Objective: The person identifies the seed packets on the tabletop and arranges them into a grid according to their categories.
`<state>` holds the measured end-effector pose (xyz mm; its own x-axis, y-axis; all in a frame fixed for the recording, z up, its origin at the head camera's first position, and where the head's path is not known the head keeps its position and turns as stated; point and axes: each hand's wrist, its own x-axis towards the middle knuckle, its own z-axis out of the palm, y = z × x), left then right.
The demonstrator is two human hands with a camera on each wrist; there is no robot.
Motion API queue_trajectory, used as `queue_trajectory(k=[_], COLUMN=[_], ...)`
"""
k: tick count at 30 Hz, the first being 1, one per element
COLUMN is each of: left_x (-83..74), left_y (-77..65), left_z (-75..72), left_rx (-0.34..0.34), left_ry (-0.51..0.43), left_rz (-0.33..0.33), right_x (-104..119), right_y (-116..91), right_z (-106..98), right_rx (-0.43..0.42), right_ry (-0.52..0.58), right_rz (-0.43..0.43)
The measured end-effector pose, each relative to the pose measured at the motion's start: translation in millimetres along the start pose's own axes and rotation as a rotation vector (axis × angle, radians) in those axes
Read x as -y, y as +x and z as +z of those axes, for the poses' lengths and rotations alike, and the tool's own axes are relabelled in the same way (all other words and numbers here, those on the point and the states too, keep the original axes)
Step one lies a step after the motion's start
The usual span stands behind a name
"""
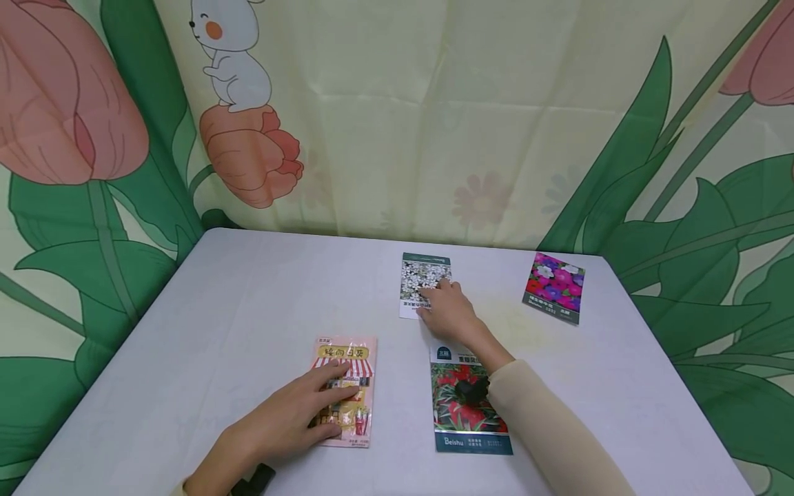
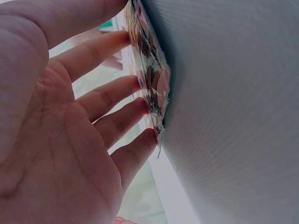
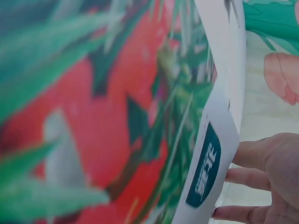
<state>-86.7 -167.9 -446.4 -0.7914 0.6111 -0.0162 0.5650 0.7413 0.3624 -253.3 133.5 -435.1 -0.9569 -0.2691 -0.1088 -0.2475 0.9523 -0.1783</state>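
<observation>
My left hand (image 1: 291,417) rests its spread fingertips on a pink packet (image 1: 364,406) with a striped awning print, lying flat at the front left of the table. The left wrist view shows the fingertips pressing along the crinkled packet (image 2: 152,74), with the palm lifted. Farther back, my right hand (image 1: 455,315) touches a seed packet with white flowers (image 1: 422,270), its fingers over the lower right part. Under my right wrist lies a larger packet with red flowers (image 1: 448,399), partly covered by the sleeve. That packet fills most of the right wrist view.
A packet with pink and purple flowers (image 1: 555,286) lies tilted at the back right. All the packets are on a white-covered table (image 1: 279,296). A cloth backdrop (image 1: 384,151) printed with tulips and a white animal hangs behind the table's far edge.
</observation>
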Motion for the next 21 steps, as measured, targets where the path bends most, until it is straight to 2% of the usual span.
queue_trajectory(k=[21], left_x=[0.3], left_y=[0.9], left_z=[1.6], left_rx=[-0.013], left_ry=[0.029], left_rz=[0.011], right_x=[32], right_y=[4], right_z=[4], right_rx=[-0.025], right_ry=[0.028], right_rz=[-0.019])
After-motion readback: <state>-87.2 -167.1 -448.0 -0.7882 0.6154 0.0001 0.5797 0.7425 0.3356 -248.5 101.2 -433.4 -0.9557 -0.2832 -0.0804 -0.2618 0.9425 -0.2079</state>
